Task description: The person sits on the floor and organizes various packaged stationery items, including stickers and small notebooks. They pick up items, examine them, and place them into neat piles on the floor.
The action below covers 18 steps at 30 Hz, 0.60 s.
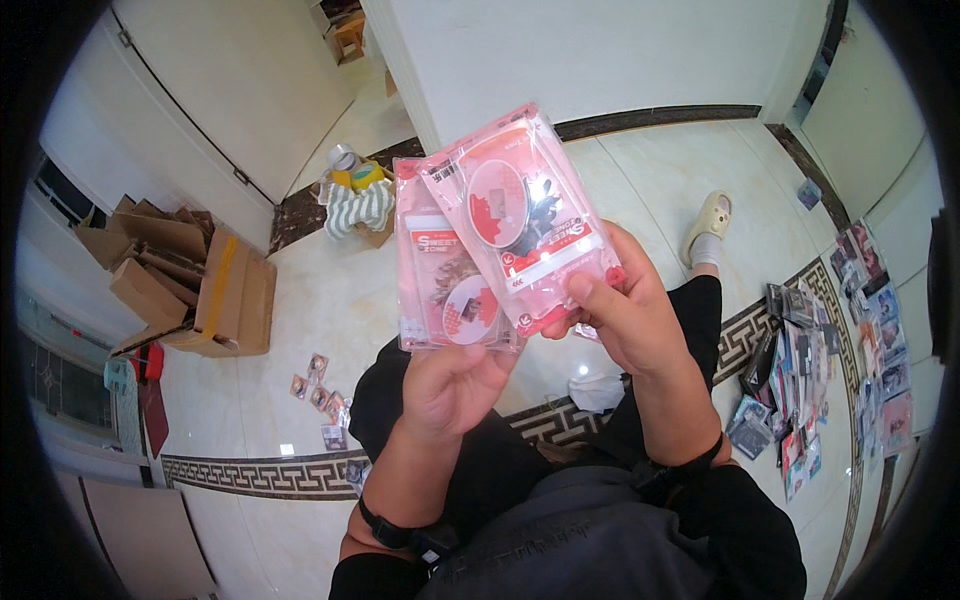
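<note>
My left hand (457, 386) grips the bottom edge of a pink plastic-wrapped package (427, 285) with printed lettering and an oval piece on its front. My right hand (637, 300) holds a similar pink package (555, 187), thumb on its front, tilted and overlapping the first one. Both packages are raised above my lap, fronts towards me. How many layers are in each hand I cannot tell.
A large carton (232, 300) of folded cardboard stands at left. Near the doorway sits a small box with tape rolls (366, 175) and a striped cloth (358, 210). Small cards (319, 396) lie on the tiled floor; piled flat packages (799, 375) are at right.
</note>
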### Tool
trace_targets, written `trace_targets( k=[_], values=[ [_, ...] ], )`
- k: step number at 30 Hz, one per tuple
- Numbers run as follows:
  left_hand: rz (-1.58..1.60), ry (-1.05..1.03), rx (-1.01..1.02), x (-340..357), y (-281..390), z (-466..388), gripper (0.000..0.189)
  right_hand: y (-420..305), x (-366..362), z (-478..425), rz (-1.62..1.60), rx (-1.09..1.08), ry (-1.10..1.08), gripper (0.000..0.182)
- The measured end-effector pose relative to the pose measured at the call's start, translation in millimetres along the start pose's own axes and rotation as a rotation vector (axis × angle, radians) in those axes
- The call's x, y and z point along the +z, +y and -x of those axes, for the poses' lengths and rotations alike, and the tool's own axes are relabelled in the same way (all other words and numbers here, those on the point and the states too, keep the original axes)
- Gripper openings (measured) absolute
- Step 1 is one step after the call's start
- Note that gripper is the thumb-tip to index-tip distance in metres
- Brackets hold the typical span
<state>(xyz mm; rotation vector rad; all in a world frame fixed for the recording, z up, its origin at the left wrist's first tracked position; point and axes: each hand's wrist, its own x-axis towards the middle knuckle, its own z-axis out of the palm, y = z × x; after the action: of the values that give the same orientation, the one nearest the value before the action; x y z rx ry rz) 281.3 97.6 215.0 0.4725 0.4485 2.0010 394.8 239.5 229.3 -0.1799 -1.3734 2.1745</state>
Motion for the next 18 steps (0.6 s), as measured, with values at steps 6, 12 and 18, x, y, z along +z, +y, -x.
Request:
trace_targets(
  k=[6, 12, 18],
  values=[
    [0.016, -0.008, 0.007, -2, 2, -1, 0.068, -5, -2, 2, -0.138, 0.028, -0.132, 0.054],
    [0.0, 0.021, 0.006, -8, 1, 0, 0.07, -6, 3, 1, -0.118, 0.037, -0.171, 0.071],
    [-0.04, 0.006, 0.044, -8, -1, 0, 0.058, -4, 3, 4, -0.04, 0.057, -0.156, 0.069]
  ],
)
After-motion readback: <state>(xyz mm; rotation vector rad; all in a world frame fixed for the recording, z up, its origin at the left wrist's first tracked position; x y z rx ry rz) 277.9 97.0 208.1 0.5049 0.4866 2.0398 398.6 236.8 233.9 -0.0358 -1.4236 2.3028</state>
